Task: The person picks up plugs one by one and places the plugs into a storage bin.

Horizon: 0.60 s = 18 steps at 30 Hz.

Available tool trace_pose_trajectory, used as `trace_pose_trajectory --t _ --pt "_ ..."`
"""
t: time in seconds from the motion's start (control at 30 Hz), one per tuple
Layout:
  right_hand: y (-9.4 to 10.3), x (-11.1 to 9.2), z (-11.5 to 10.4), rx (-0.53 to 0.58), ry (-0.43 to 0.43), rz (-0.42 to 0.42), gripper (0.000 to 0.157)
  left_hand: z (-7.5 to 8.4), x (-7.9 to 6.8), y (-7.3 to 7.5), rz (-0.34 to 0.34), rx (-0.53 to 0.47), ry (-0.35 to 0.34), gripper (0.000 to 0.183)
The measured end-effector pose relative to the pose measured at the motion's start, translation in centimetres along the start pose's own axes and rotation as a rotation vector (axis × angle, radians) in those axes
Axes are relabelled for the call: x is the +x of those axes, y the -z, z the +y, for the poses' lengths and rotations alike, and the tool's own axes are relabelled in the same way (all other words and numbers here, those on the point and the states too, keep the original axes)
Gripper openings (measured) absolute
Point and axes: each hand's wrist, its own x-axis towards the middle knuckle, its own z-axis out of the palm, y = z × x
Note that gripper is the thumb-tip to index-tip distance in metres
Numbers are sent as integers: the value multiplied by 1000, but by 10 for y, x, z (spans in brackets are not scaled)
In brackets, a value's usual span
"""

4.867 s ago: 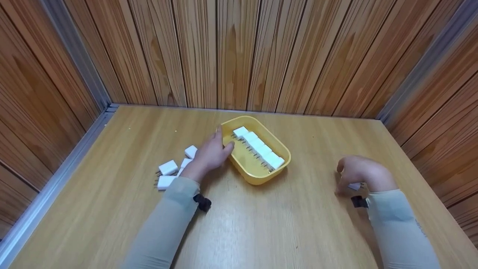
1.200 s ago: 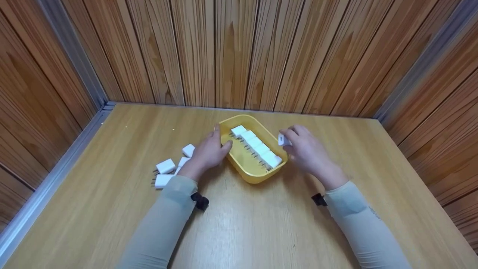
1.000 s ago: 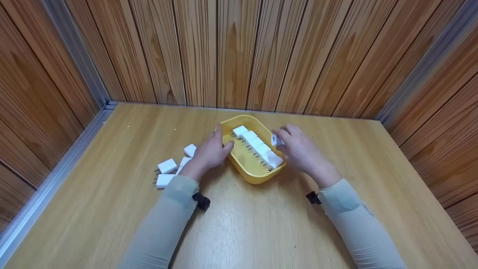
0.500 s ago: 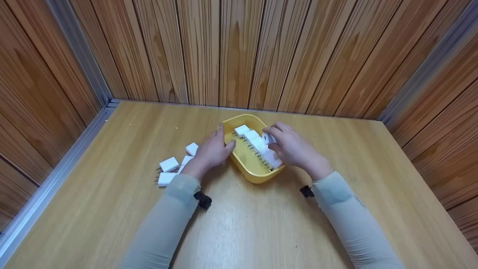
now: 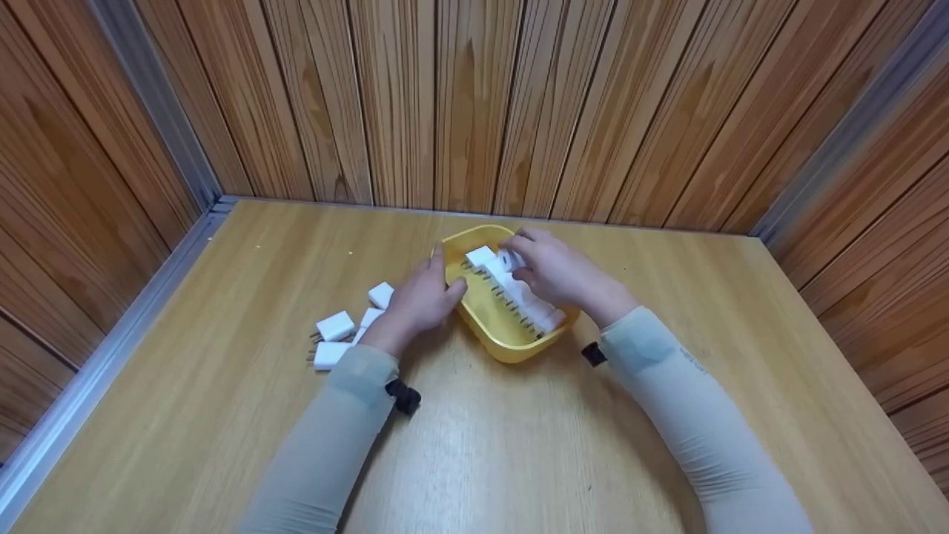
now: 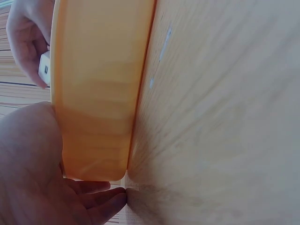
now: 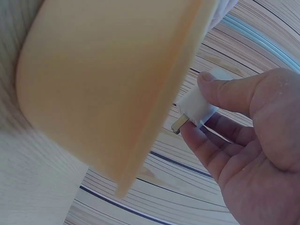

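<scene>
Right grip holds one white adapter over the yellow tub

Head view: My right grip (image 5: 552, 271) is narrowed on a white adapter (image 5: 510, 259), pinched at the fingertips. The adapter is above the far part of the yellow tub (image 5: 511, 354), over a row of white adapters (image 5: 528, 300) inside it. I cannot tell whether it touches them. My own fingers hide part of this row; the visible metal prongs point to the left. My left grip (image 5: 421, 300) is wide, thumb and index finger spread, resting against the tub's left side. Several loose adapters (image 5: 335, 326) are on the table (image 5: 474, 445) just beside my left wrist, partly covered by it; two show prongs pointing left. A wood-plank wall (image 5: 474, 111) stands behind the table.

Left wrist view: The tub's outer wall fills the middle, its base on the table. My left palm lies against the rim, and the fingers extend past the end of the tub. Beyond the rim, my right grip presents the adapter's slotted end.

Right wrist view: I record the adapter between thumb and fingers, a metal prong directed down toward the tub. The prong appears near the rim; contact cannot be determined.
</scene>
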Motion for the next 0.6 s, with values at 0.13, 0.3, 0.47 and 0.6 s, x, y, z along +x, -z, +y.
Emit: trace_pose_trajectory --t 0.13,0.3,0.47,0.6 --pt "1 11 -2 -22 42 -14 49 -1 0 0 0 -6 8 91" --pt "2 22 -6 -33 51 -29 50 -2 1 0 4 10 -2 91" --pt "5 29 -12 -34 26 -61 50 -2 0 0 0 10 -6 91" --pt "6 34 -16 -63 37 -80 49 -2 0 -1 1 8 1 91"
